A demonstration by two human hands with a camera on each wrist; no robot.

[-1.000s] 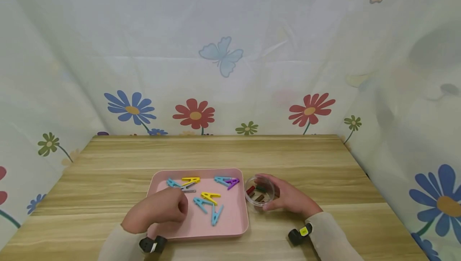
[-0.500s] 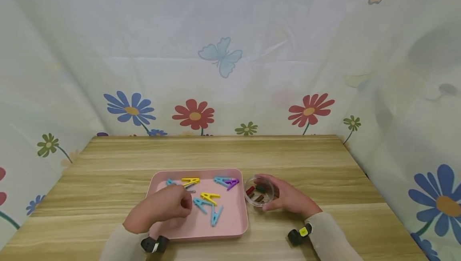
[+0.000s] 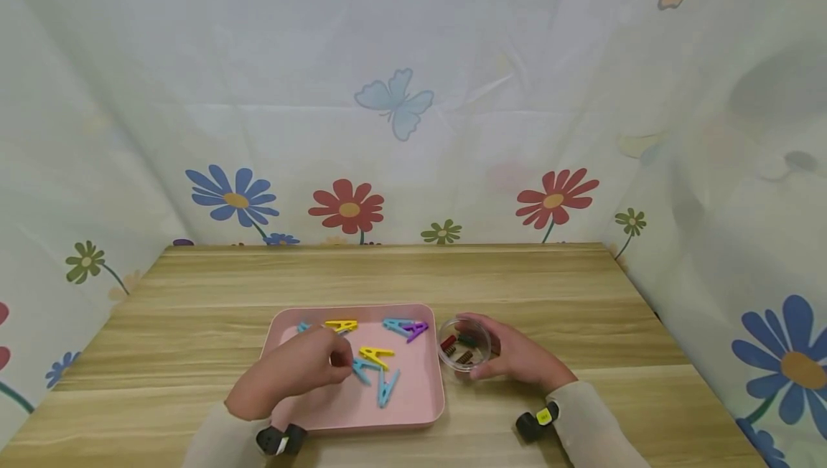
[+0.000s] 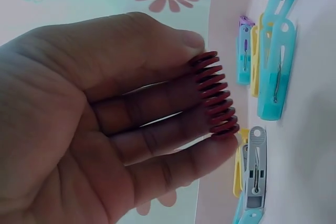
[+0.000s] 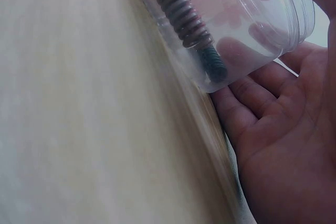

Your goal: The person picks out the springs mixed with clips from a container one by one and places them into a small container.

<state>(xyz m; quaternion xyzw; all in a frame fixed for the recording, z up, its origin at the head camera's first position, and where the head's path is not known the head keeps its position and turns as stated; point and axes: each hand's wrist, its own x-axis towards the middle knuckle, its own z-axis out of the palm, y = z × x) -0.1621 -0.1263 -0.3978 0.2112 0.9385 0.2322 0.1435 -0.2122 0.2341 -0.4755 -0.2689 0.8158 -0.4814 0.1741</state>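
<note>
Over the left part of a pink tray (image 3: pixel 413 410), my left hand (image 3: pixel 297 367) pinches a dark red coil spring (image 4: pixel 215 95) between thumb and fingertips, as the left wrist view shows. In the head view that spring is hidden by the hand. Clothespins lie in the tray: a yellow clothespin (image 3: pixel 375 354) and a blue clothespin (image 3: pixel 388 387) near the middle, a purple clothespin (image 3: pixel 415 329) at the back right, a grey clothespin (image 4: pixel 255 169) close to the hand. My right hand (image 3: pixel 526 357) grips a clear round jar (image 3: pixel 487 346) at its side. Several springs (image 5: pixel 178 11) lie inside.
The wooden table (image 3: pixel 549 281) carries the tray, with the jar standing close against its right side. Behind the table hangs a flowered cloth (image 3: pixel 478 188). Small black cameras sit on both wrists, the left wrist camera (image 3: pixel 281 440) near the tray's front edge.
My left hand has moved slightly right and forward over the tray, covering more of the clothespins. The right hand and the jar have stayed in place.
</note>
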